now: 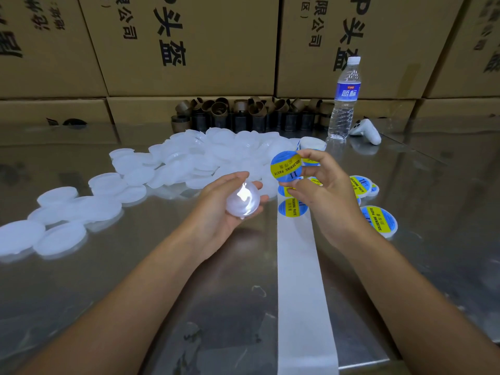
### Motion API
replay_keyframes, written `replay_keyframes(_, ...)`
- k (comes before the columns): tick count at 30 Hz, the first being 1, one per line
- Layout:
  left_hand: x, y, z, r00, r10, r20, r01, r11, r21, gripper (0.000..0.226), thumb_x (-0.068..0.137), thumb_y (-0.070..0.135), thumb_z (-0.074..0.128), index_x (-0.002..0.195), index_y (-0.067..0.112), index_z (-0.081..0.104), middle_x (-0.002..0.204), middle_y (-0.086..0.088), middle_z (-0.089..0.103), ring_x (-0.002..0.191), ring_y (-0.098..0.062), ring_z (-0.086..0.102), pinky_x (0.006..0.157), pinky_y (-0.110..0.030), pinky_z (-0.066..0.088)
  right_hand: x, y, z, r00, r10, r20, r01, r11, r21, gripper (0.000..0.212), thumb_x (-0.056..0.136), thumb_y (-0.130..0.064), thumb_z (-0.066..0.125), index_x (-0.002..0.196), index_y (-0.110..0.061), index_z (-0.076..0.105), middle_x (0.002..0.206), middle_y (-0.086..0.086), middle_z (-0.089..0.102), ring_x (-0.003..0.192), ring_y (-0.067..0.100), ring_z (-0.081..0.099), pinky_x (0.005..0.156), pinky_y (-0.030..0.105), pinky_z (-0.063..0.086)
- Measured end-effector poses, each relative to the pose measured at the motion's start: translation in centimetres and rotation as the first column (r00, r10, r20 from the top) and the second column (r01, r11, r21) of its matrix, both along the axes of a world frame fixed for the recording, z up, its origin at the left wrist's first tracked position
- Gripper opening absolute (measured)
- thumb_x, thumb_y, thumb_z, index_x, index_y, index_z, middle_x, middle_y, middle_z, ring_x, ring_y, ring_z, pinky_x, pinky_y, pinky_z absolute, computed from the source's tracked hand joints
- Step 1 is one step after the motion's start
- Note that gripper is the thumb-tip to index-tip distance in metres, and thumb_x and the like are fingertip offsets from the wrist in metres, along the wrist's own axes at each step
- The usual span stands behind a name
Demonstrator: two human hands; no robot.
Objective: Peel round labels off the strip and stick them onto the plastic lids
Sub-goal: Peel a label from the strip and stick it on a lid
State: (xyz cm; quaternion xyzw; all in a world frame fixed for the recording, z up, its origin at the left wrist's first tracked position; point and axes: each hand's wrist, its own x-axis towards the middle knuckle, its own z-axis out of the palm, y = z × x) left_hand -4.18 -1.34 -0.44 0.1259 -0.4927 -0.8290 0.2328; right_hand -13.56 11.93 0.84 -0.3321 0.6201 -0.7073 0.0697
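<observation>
The white strip [300, 293] runs off the near edge, its far stretch hidden behind the right grip [324, 190]. Glare blanks the face of the lid [243, 205] in the left grip [219, 212]. On the label [286, 166], the small characters are unreadable.

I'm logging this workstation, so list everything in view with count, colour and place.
Plain lids: many, white, heaped left.
Held lid: one, white, centre.
Strip: one, white, centre.
Peeled label: one, blue-yellow, above strip.
Labelled lids: at least three, blue-yellow, right of strip.
Water bottle: one, clear, far right.
Controller: one, white, beside bottle.
Boxes: several, brown, behind.
Tube cores: many, brown, against boxes.
Table: one, metallic, underneath.
Left hand: one, holds lid.
Right hand: one, pinches label.
</observation>
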Motion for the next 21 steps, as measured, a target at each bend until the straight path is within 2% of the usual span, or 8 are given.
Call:
replay_keyframes(2,0.1,0.1,0.1,0.998,-0.057,0.006,0.057,0.998,0.028,0.016,0.096,0.022,0.049,0.101,0.009,0.056,0.082,-0.010,0.073,0.072,-0.031,0.071,0.069,-0.037,0.059,0.0,-0.1,0.0,0.999,0.036,0.027,-0.036,0.999,0.005,0.048,0.085,0.014,0.047,0.095,-0.032,0.059,0.089,0.001,0.060,0.073,0.012,0.069,0.084,0.037,0.053)
replay_keyframes(4,0.1,0.2,0.1,0.995,-0.095,0.032,0.094,0.995,0.042,0.023,0.096,0.031,0.046,0.104,0.010,0.053,0.084,-0.011,0.073,0.071,-0.032,0.070,0.066,-0.038,0.060,0.2,-0.1,0.0,0.997,0.073,0.039,-0.073,0.997,0.015,0.048,0.087,0.012,0.048,0.096,-0.033,0.061,0.097,0.006,0.058,0.072,0.013,0.069,0.083,0.034,0.054)
replay_keyframes(7,0.2,0.3,0.1,0.991,-0.122,0.061,0.120,0.992,0.045,0.030,0.097,0.039,0.042,0.103,0.011,0.050,0.083,-0.010,0.074,0.072,-0.031,0.072,0.060,-0.038,0.060,0.3,0.0,0.0,0.995,0.097,-0.015,-0.096,0.994,0.059,0.047,0.087,0.009,0.050,0.095,-0.036,0.063,0.100,0.003,0.058,0.071,0.014,0.063,0.071,0.023,0.051)
replay_keyframes(10,0.3,0.4,0.2,0.984,-0.156,0.084,0.154,0.987,0.037,0.043,0.097,0.044,0.038,0.113,0.006,0.050,0.088,-0.012,0.073,0.076,-0.031,0.072,0.058,-0.037,0.059,0.6,0.1,0.0,0.988,0.147,-0.049,-0.142,0.986,0.089,0.046,0.086,0.008,0.050,0.097,-0.035,0.063,0.090,-0.010,0.057,0.066,0.003,0.059,0.060,0.016,0.045)
replay_keyframes(12,0.3,0.6,0.2,0.976,-0.186,0.113,0.184,0.983,0.022,0.057,0.097,0.047,0.035,0.131,0.002,0.045,0.103,-0.016,0.071,0.085,-0.032,0.071,0.061,-0.037,0.059,0.7,0.1,0.0,0.982,0.177,-0.070,-0.169,0.980,0.108,0.046,0.086,0.010,0.050,0.097,-0.033,0.062,0.093,-0.009,0.057,0.065,-0.005,0.056,0.057,0.014,0.042)
replay_keyframes(14,0.3,0.7,0.2,0.966,-0.222,0.134,0.224,0.975,0.001,0.065,0.098,0.049,0.032,0.139,-0.001,0.039,0.119,-0.020,0.065,0.095,-0.034,0.068,0.070,-0.041,0.058,0.8,0.0,-0.1,0.977,0.186,-0.106,-0.172,0.977,0.129,0.047,0.085,0.012,0.049,0.095,-0.032,0.062,0.098,-0.005,0.057,0.070,0.002,0.053,0.059,0.013,0.043)
replay_keyframes(17,0.3,0.9,0.3,0.955,-0.262,0.141,0.264,0.964,0.003,0.069,0.098,0.051,0.027,0.141,-0.003,0.037,0.130,-0.023,0.057,0.110,-0.038,0.062,0.078,-0.044,0.056,0.9,-0.1,-0.2,0.969,0.191,-0.158,-0.169,0.975,0.146,0.048,0.084,0.013,0.047,0.093,-0.031,0.063,0.105,0.001,0.057,0.076,0.010,0.051,0.060,0.010,0.045)
replay_keyframes(21,0.1,0.8,0.2,0.950,-0.272,0.151,0.274,0.962,0.009,0.070,0.098,0.051,0.026,0.139,-0.004,0.038,0.134,-0.024,0.053,0.122,-0.042,0.053,0.077,-0.044,0.057,1.0,-0.1,-0.4,0.959,0.230,-0.167,-0.206,0.967,0.149,0.049,0.085,0.014,0.047,0.089,-0.031,0.064,0.102,-0.003,0.056,0.061,0.006,0.050,0.055,0.015,0.047)
